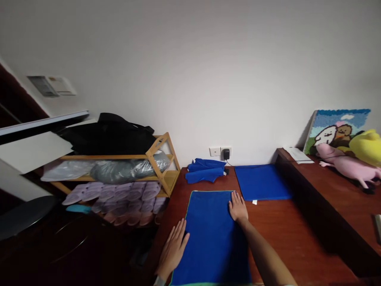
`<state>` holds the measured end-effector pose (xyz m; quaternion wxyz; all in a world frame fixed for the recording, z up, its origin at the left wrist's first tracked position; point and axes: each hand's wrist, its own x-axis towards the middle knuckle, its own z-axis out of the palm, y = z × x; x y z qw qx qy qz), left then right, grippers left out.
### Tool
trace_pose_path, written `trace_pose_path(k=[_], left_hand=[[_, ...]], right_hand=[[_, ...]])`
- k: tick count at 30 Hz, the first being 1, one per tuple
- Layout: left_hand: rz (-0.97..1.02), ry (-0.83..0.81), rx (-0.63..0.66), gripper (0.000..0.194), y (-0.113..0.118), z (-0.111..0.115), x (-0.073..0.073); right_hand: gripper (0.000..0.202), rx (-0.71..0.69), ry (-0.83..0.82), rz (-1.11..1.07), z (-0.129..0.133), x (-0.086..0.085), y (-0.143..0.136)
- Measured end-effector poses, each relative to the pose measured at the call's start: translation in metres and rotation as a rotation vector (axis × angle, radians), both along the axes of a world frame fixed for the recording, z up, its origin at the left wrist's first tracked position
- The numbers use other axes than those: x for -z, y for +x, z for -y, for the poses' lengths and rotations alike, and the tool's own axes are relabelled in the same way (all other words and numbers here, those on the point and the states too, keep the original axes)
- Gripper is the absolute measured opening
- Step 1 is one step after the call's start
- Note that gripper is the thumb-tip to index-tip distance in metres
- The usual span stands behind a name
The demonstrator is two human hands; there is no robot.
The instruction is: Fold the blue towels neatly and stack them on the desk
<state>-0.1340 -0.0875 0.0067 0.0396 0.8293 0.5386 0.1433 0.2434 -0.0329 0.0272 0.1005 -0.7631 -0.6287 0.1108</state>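
A blue cloth (214, 234) with a thin green edge lies spread on the reddish-brown table (276, 234). My left hand (174, 247) rests at the cloth's left edge, its fingers stretched out and holding nothing. At the upper right corner of the same cloth, my right hand (238, 207) lies flat with fingers extended. Behind it to the right is a flat blue cloth (262, 182) with a small white tag. Crumpled blue cloths (206, 171) sit at the back left of the table.
A wooden rack (166, 165) with purple slippers (119, 191) and a black bag (110, 135) stands at left. Behind the table, a black plug (226, 154) is in the wall socket. A raised surface at right holds a pink plush toy (348, 163) and a picture (339, 127).
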Motion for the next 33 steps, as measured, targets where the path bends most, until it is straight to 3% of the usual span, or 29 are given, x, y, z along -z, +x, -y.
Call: trace_pose_path(k=[3,7,10,13,15,20,22,25,29,33], left_hand=[[-0.01,0.009,-0.004,0.064,0.002,0.011,-0.008],[0.017,0.013,-0.027,0.061,0.008,0.006,-0.018],[0.06,0.007,-0.03,0.058,0.009,0.005,-0.02],[0.121,0.016,-0.029,0.056,0.009,0.005,-0.022],[0.162,0.024,-0.023,0.056,0.009,0.003,-0.023],[0.262,0.054,-0.032,0.052,0.012,0.003,-0.024],[0.288,0.075,-0.038,0.049,0.013,0.016,-0.022],[0.245,0.09,0.038,0.048,0.011,0.053,-0.015],[0.062,0.065,0.19,0.06,0.001,0.105,-0.007],[-0.02,0.068,0.23,0.062,-0.008,0.123,-0.01]], right_hand=[[0.067,0.005,0.008,-0.038,-0.002,0.0,0.0],[0.066,0.0,0.035,-0.108,-0.002,-0.013,0.0],[0.064,0.062,0.129,-0.177,0.019,-0.017,0.002],[0.062,0.109,0.32,-0.338,0.073,-0.006,0.0],[0.057,0.028,0.405,-0.4,0.123,0.004,-0.007],[0.05,-0.111,0.442,-0.349,0.235,0.007,-0.031],[0.05,-0.124,0.422,-0.318,0.261,0.002,-0.036],[0.052,-0.152,0.352,-0.31,0.284,0.0,-0.032],[0.075,-0.246,0.267,-0.303,0.296,0.003,-0.023],[0.083,-0.257,0.291,-0.269,0.298,0.007,-0.024]])
